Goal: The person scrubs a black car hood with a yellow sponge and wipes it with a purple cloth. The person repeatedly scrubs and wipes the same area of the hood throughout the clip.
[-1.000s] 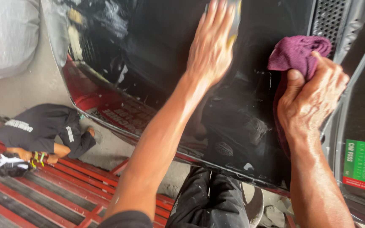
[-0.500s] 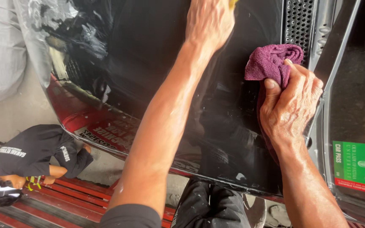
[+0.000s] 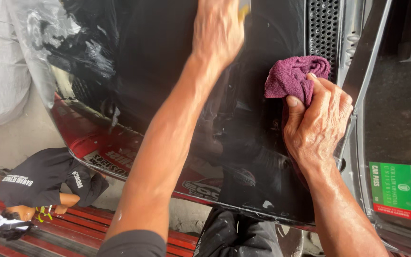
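The right hand (image 3: 317,126) has its fingers and thumb closed on a maroon cloth (image 3: 295,76), which bunches just above the fingertips and presses against the glossy black car panel (image 3: 167,62), beside a perforated vent grille (image 3: 323,31). The left hand (image 3: 217,31) lies flat higher on the panel, fingers together over a yellowish object (image 3: 243,8) cut off by the frame's top edge, too hidden to identify.
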